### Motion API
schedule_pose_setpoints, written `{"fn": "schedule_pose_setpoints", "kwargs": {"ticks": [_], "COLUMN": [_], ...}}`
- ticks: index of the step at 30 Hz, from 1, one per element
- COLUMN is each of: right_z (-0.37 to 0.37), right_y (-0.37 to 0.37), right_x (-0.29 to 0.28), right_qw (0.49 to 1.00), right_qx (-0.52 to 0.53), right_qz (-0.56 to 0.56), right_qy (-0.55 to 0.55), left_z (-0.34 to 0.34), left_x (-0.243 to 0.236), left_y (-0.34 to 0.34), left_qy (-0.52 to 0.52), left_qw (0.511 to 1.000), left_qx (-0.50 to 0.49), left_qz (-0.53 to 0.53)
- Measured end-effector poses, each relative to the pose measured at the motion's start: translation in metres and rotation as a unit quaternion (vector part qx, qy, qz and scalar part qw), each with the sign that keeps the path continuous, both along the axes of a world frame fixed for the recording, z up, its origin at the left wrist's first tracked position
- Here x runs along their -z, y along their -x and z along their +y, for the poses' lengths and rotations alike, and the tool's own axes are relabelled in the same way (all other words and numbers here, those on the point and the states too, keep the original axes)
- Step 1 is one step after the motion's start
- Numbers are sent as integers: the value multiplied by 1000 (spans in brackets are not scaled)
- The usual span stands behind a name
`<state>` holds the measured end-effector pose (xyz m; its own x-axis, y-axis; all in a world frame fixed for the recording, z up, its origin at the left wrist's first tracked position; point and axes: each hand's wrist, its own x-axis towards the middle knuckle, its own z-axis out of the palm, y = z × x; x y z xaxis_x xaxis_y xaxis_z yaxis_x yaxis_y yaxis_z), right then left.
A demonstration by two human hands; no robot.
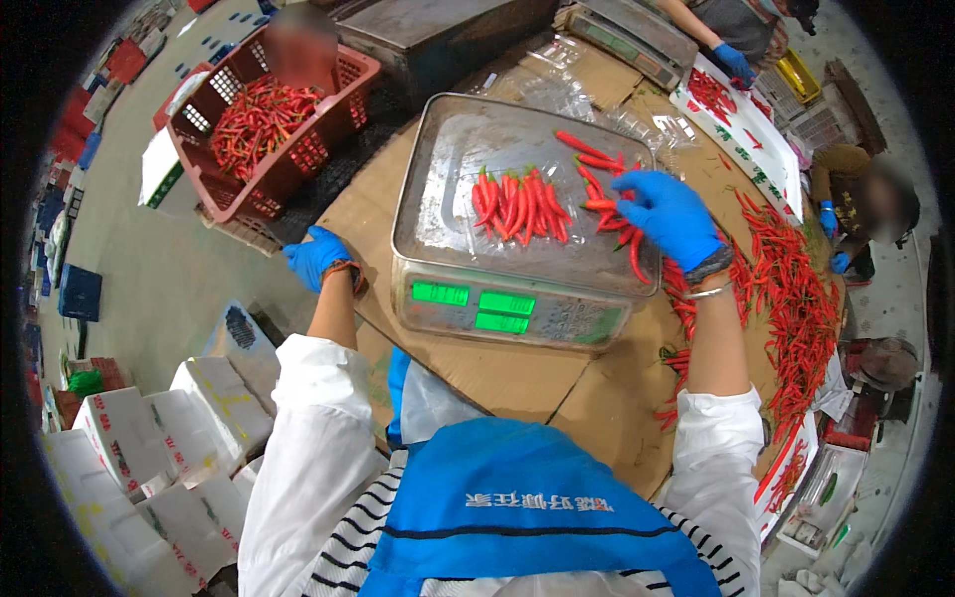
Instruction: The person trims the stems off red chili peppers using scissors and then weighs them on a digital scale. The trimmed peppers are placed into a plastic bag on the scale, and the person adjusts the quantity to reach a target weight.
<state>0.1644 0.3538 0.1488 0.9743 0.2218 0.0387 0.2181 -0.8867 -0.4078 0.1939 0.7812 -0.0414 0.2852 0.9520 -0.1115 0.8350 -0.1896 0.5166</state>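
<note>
A steel weighing scale [460,154] with lit green displays holds a row of red chillies [517,209] in its middle and looser chillies [577,144] along its right side. My right hand [665,219], in a blue glove, reaches over those looser chillies at the pan's right, thumb and forefinger apart. My left hand [316,257], also blue-gloved, is at the left edge of the cardboard-covered table [517,378], left of the scale, fingers curled on that edge. A large pile of red chillies [796,318] covers the table's right part.
A red basket of chillies [254,129] stands upper left. Behind the scale lie clear plastic packs [547,75] and another scale [622,50]. Co-workers' gloved hands [734,62] are near a white tray [756,149]. White foam boxes [139,448] sit lower left.
</note>
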Motion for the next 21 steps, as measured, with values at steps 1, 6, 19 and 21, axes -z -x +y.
{"fn": "schedule_pose_setpoints", "kwargs": {"ticks": [1,6,19,21], "right_z": [3,3,69,95], "right_y": [1,-7,1,-4], "right_x": [0,23,19,21], "right_qw": [1000,992,968,985], "right_qx": [-2,-30,-19,-13], "right_qz": [1,-26,39,-4], "right_qy": [19,120,-249,-173], "left_z": [-2,-2,3,3], "left_x": [0,1,8,11], "left_y": [-1,-1,-3,-5], "left_qy": [9,12,-4,-15], "left_qw": [1000,1000,1000,1000], "left_qx": [3,12,10,7], "left_qz": [-12,-6,21,15]}}
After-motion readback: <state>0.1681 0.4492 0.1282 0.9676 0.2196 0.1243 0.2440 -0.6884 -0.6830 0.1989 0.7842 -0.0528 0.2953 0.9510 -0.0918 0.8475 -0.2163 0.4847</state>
